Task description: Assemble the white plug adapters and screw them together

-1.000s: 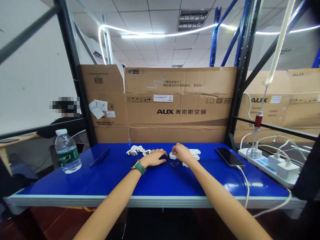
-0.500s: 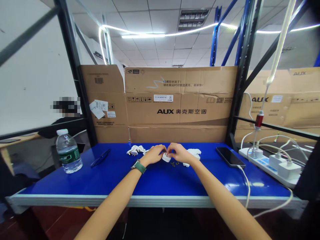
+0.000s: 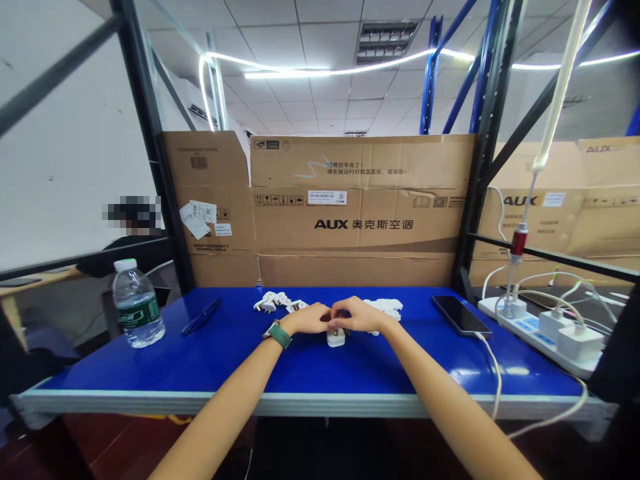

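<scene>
Close together over the middle of the blue tabletop, my left hand and my right hand meet at the fingertips. Just under the fingers is a small white plastic piece, its upper part hidden by them. My left hand, with a green-strapped watch on its wrist, has its fingers closed at the piece's upper edge. The right fingers are pinched at the same spot; anything between them is too small to make out. Several white plastic parts lie beyond my left hand, and more white pieces lie beyond my right.
A water bottle and dark glasses are on the left. To the right lie a phone with a cable and a power strip with chargers. A cardboard panel closes off the back. A person sits beyond the left side.
The white piece has come nearer to me and turned, with both hands now bent lower over it. My right hand now mostly covers the small brass-coloured bits that lay beside it.
</scene>
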Action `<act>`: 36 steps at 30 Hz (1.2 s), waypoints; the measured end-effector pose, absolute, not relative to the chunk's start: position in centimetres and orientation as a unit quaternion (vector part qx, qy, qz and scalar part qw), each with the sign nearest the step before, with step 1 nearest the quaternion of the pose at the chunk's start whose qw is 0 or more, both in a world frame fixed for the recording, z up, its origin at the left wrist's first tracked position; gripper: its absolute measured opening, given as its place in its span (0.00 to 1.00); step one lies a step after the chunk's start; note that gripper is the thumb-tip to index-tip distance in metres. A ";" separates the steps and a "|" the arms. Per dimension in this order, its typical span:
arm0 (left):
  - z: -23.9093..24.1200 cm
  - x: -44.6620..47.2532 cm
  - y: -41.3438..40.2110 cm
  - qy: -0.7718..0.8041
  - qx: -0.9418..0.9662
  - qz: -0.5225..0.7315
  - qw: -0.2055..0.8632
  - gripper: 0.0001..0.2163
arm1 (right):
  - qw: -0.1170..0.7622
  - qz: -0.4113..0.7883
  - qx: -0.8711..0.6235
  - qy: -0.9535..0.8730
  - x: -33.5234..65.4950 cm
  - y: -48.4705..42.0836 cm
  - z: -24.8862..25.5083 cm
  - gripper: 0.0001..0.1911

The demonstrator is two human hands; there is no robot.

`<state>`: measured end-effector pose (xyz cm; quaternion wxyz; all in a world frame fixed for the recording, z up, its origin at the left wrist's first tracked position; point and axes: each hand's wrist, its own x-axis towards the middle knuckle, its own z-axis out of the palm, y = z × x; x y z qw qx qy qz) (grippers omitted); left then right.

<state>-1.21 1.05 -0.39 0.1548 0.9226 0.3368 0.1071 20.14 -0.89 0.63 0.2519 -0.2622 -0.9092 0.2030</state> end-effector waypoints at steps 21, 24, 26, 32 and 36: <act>0.7 -1.0 -0.3 0.288 0.918 0.112 0.250 0.24 | 0.372 0.450 -0.193 -0.788 19.3 -1.7 1.3 0.29; 0.6 -1.0 -0.2 0.289 0.917 0.119 0.247 0.24 | 0.403 0.503 -0.170 -0.745 19.1 -1.5 1.0 0.28; 0.4 -1.0 0.0 0.283 0.917 0.122 0.254 0.23 | 0.427 0.539 -0.152 -0.710 19.0 -1.5 1.1 0.28; 0.1 -1.1 0.3 0.297 0.913 0.121 0.252 0.24 | 0.477 0.622 -0.074 -0.617 19.2 -2.5 2.2 0.26; -0.2 -1.1 0.5 0.285 0.917 0.126 0.247 0.23 | 0.469 0.638 -0.064 -0.608 19.2 -2.8 2.3 0.26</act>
